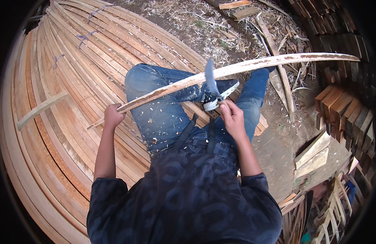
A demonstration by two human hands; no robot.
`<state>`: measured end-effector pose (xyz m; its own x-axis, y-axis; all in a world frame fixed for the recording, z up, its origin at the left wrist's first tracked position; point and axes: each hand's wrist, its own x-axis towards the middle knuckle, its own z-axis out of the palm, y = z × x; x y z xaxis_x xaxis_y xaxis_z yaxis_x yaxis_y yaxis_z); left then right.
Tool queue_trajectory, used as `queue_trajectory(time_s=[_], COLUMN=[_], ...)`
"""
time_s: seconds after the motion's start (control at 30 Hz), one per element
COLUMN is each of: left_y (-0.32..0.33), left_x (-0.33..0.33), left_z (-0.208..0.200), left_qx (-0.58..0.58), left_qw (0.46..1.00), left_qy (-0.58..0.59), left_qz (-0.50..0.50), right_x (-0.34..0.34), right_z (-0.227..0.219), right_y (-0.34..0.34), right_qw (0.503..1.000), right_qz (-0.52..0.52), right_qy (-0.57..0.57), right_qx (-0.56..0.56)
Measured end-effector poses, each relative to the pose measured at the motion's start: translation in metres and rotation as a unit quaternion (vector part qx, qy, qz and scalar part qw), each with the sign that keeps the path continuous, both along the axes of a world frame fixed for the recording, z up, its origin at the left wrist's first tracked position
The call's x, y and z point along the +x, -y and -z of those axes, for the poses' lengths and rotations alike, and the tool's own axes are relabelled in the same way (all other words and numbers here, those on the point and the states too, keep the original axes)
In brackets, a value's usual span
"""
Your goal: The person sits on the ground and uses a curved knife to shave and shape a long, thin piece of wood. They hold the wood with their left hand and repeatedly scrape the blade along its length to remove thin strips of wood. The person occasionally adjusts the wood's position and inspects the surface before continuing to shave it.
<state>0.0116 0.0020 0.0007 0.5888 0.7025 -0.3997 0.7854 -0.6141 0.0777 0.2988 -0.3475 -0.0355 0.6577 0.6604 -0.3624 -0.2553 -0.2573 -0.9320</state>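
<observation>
My left hand point(114, 115) grips the near end of a long pale wooden slat point(253, 65) that stretches up and to the right across my knees. My right hand point(232, 118) is closed on the handle of a broad curved blade point(210, 77), whose edge rests against the slat near its middle. I sit on a stack of wooden slats, my legs in blue jeans point(163, 105) flecked with wood chips. One shoe point(220, 95) lies under the blade.
A large pile of bundled long slats point(61, 105) fills the left side. A loose short slat point(41, 107) lies across it. Shavings and offcuts point(236, 16) cover the ground ahead. Stacked short boards point(342, 110) stand on the right.
</observation>
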Motion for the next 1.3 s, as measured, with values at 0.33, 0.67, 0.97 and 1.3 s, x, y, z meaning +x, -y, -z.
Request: queue_trajectory(time_s=[0.33,0.67,0.97,1.3], left_y=[0.002,-0.010,-0.037,-0.024], left_x=[0.001,0.009,0.002,0.003], left_z=[-0.009,-0.014,-0.002,-0.010], left_qx=[-0.009,-0.128,-0.220,-0.156], left_qw=[1.000,0.991,0.967,0.985], left_qy=[0.009,-0.038,-0.126,-0.070], left_qz=[-0.001,-0.020,-0.014,-0.031], right_x=[-0.017,-0.001,0.012,0.018], right_z=[-0.020,0.004,-0.012,-0.020], right_y=[-0.010,0.008,0.015,0.010], right_qw=[0.991,0.995,0.993,1.000], right_qz=[-0.077,0.047,0.114,-0.001], right_qy=[0.098,0.083,-0.030,-0.002], right_qx=[-0.050,-0.019,0.020,0.017])
